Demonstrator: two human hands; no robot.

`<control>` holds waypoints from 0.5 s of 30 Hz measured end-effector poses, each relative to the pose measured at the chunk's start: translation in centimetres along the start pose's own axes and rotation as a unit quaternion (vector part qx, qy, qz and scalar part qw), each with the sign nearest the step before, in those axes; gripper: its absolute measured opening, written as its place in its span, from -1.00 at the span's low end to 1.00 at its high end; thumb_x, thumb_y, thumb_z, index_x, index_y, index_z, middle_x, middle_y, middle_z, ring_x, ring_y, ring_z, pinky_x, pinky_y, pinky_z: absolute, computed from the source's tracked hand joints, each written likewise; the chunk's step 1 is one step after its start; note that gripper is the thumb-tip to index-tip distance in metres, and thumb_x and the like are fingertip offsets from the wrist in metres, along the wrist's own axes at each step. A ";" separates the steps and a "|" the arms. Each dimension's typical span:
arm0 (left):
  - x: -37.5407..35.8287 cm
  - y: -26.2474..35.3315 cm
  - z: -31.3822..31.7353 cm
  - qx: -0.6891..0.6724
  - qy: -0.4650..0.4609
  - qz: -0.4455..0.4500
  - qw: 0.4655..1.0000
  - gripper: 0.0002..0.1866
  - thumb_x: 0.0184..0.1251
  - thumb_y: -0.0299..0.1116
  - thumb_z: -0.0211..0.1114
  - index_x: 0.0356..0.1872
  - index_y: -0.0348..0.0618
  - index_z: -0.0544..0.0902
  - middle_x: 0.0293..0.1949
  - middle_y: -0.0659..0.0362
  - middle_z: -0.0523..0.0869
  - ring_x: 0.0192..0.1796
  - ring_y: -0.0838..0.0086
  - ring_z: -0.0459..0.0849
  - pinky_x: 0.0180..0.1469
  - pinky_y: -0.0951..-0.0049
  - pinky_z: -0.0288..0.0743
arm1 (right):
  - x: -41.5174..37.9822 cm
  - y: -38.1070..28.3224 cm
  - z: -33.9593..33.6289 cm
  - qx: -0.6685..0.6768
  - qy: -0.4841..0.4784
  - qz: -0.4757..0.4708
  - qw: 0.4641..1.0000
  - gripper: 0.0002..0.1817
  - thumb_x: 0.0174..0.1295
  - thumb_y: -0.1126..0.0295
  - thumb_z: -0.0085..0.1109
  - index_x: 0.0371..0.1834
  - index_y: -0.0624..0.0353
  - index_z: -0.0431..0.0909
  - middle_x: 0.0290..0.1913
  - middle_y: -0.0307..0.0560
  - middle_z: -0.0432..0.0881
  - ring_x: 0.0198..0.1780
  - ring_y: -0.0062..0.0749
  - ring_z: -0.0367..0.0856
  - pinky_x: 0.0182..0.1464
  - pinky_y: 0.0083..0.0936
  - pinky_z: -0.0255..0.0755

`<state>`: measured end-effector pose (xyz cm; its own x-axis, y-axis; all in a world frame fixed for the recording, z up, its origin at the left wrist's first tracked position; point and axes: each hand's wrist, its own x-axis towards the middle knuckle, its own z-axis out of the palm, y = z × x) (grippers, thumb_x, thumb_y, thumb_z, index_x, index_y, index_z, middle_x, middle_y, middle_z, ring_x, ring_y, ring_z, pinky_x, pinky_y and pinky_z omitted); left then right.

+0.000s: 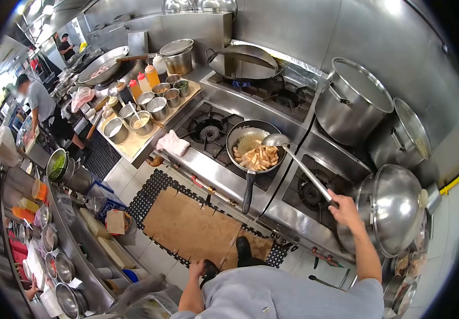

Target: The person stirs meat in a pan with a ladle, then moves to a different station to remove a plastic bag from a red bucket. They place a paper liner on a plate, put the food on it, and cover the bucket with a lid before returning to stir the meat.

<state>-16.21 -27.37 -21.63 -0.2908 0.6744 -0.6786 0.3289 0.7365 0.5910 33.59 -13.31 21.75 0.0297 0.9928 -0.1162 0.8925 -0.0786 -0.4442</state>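
Note:
My right hand (344, 211) is closed round the dark handle end of a long ladle (309, 173), whose bowl rests at the upper right rim of a frying pan (250, 129). Light brown sliced food (258, 158) lies in the pan, with some pale sauce beside it. The pan sits on a burner of the front stove, its black handle pointing toward me, with no hand on it. Down by my body, near my shoe, is my left hand (203, 267), away from the stove; its fingers are too small and unclear to tell what they do.
Lidded stockpots (351, 106) and a domed lid (398, 210) stand right. A large wok (242, 61) is on the back burner. Sauce bottles and metal containers (157, 108) fill the left counter, near a folded towel (172, 143). A co-worker (43, 103) stands far left; another person is behind.

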 end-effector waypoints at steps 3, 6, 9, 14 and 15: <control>-3.8 -9.3 -4.1 0.017 -0.051 -0.141 0.989 -0.60 0.18 -0.14 0.10 -0.43 -0.36 0.64 -0.54 0.00 0.67 -0.60 0.33 0.66 -0.49 0.35 0.51 | -0.8 -3.5 -1.9 -0.017 -0.021 0.030 0.999 -0.40 -0.01 0.49 0.20 0.21 0.07 0.39 -0.15 0.27 0.57 -0.11 0.11 0.55 -0.01 -0.37 0.41; -9.0 -11.8 -7.0 -0.074 -0.014 -0.192 0.979 -0.67 0.18 -0.24 0.14 -0.37 -0.39 0.64 -0.52 -0.01 0.68 -0.62 0.34 0.63 -0.63 0.40 0.45 | -0.4 -4.3 -0.1 -0.066 -0.084 0.007 0.994 -0.42 -0.01 0.45 0.20 0.19 0.09 0.40 -0.13 0.30 0.55 -0.06 0.12 0.53 0.00 -0.31 0.41; -10.5 -13.5 -8.5 -0.077 -0.014 -0.190 0.979 -0.69 0.16 -0.27 0.16 -0.33 -0.40 0.64 -0.50 0.01 0.69 -0.62 0.37 0.61 -0.65 0.43 0.43 | 1.2 -3.4 5.9 -0.032 -0.009 -0.047 0.998 -0.43 -0.01 0.40 0.22 0.17 0.15 0.40 -0.20 0.31 0.56 -0.16 0.12 0.57 -0.11 -0.28 0.43; -10.2 -15.7 -9.2 -0.088 0.024 -0.124 0.988 -0.71 0.17 -0.28 0.16 -0.30 -0.34 0.65 -0.43 0.06 0.71 -0.58 0.43 0.61 -0.59 0.46 0.45 | 1.3 -7.1 11.9 0.065 0.050 0.078 0.994 -0.41 0.05 0.40 0.20 0.24 0.12 0.35 -0.18 0.32 0.56 -0.13 0.08 0.58 -0.08 -0.26 0.42; -10.3 -15.6 -9.7 -0.133 0.011 -0.121 0.984 -0.71 0.17 -0.27 0.16 -0.27 -0.32 0.65 -0.41 0.07 0.71 -0.58 0.45 0.60 -0.56 0.46 0.46 | 1.9 -6.0 14.4 0.063 0.090 0.061 0.992 -0.39 0.04 0.40 0.23 0.24 0.09 0.35 -0.22 0.31 0.57 -0.18 0.07 0.60 -0.14 -0.26 0.44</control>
<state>-27.03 -45.29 -19.66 -0.3521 0.4763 -0.8057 0.0018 0.8612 0.5083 21.80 -12.28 11.42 0.2237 0.9744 -0.0210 0.8147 -0.1988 -0.5447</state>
